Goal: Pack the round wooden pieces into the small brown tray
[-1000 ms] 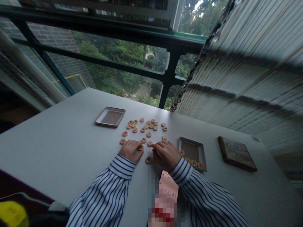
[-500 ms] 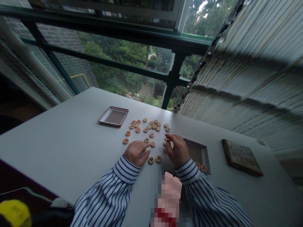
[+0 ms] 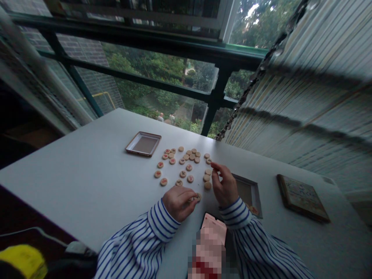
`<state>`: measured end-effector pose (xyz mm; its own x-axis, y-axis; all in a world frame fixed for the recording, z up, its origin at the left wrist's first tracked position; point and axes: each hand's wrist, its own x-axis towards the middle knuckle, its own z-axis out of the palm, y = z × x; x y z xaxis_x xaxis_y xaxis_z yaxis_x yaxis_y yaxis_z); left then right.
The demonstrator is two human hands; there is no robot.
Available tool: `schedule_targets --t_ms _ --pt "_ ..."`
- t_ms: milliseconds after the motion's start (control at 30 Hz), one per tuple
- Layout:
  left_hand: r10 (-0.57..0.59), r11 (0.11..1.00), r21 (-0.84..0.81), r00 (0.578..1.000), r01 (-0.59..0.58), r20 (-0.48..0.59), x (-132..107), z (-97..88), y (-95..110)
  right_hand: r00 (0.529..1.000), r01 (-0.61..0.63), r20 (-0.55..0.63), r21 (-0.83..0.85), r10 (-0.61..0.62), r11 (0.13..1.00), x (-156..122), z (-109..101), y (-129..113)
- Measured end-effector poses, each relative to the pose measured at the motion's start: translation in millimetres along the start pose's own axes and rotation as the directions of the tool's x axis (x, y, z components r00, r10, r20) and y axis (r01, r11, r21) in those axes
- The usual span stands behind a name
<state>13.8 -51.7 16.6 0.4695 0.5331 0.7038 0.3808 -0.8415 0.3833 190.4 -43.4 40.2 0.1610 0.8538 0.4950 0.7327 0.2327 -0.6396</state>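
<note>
My left hand is low over the white table, its thumb and index finger closing round a wooden xiangqi piece with a dark character. A second piece beside it is partly hidden by those fingers. Further right, my right hand is curved, with thumb and index finger apart and nothing seen between them. Its index fingertip is by a dark-marked piece. Left of its thumb stand several blank-faced pieces, among them a lower one. Red-marked pieces, such as one near my left hand, lie scattered beyond.
A shallow box lid lies at the back left. Partly behind my right hand is an open tray with red-marked pieces in it. A decorated flat box rests at the right, and a phone lies between my forearms.
My left hand has moved right and nearer me, onto the two dark-marked pieces, uncovering a red-marked one. My right hand has shifted slightly right, exposing the column of blank-faced pieces.
</note>
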Motion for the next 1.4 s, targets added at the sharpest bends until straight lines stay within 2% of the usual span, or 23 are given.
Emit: schedule_targets --t_ms 233,533,767,900,1000,1167,1400 --pt "-0.021 0.999 -0.045 0.999 0.022 0.03 -2.6 0.6 2.2 0.997 -0.081 -0.014 0.049 0.081 0.996 0.8 0.4 4.6" --pt "-0.005 0.999 -0.037 0.999 0.007 0.048 -10.2 6.4 3.2 0.989 -0.148 0.035 0.098 0.145 0.984 5.2 -0.7 4.0" --pt "0.024 0.999 0.027 0.994 -0.027 0.11 2.3 4.8 8.5 0.992 -0.083 0.098 -0.011 0.084 0.996 9.6 -16.3 -1.8" --pt "0.001 0.998 0.066 0.993 -0.009 0.122 10.0 4.3 10.2 0.996 -0.005 0.091 -0.088 0.013 0.996 2.9 -13.9 3.2" --pt "-0.019 0.995 0.095 0.994 0.009 0.104 7.1 0.4 8.8 0.992 0.075 0.106 -0.12 -0.062 0.99 -1.7 -9.0 4.4" --pt "-0.099 0.978 0.183 0.995 0.103 -0.029 -9.9 -20.2 -5.9 0.968 0.175 0.201 -0.123 -0.148 0.977 -4.0 -6.1 -5.4" --pt "-0.214 0.879 0.41 0.969 0.245 -0.122 -35.5 -51.0 -46.6 0.913 0.258 0.362 -0.161 -0.186 0.953 -3.9 -4.6 -26.9"
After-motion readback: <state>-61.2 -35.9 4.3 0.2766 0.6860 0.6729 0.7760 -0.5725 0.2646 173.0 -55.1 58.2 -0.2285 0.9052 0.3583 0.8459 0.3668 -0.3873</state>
